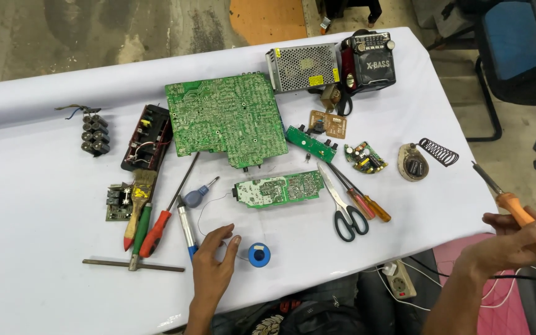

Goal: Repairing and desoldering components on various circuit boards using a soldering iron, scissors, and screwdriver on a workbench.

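Right hand [516, 245]: grip clamped on the orange handle of the soldering iron [516, 208]. It's held off the bench, out past the right edge. Long axis runs diagonal, with the metal tip up and to the left and the handle end down and to the right under the fingers. The cord trails off toward the power strip [399, 280] below the bench edge.

Left hand [213, 263]: grip apart, fingers loosely curled, palm down on the white bench [32, 248]. It holds nothing I can make out. Fingertips sit just beside the blue solder spool [259, 254], which lies to the hand's right, near but not clearly touching. A thin wire loops from the spool area up toward the boards.

Key relation: the small green circuit board [278, 188] lies flat, long axis left-right, straight above the left hand and well to the left of the iron tip. The left hand is much nearer to it, and the iron is well apart from it.

Farther out:
- scissors [342, 208] and two orange-handled screwdrivers [367, 201], between board and iron
- iron stand with coil [426, 158], up and left of the tip
- large green circuit board [227, 118], behind the small one
- red-handled screwdriver [162, 220], brush [139, 201] and blue pen-type tool [187, 226], left of the left hand
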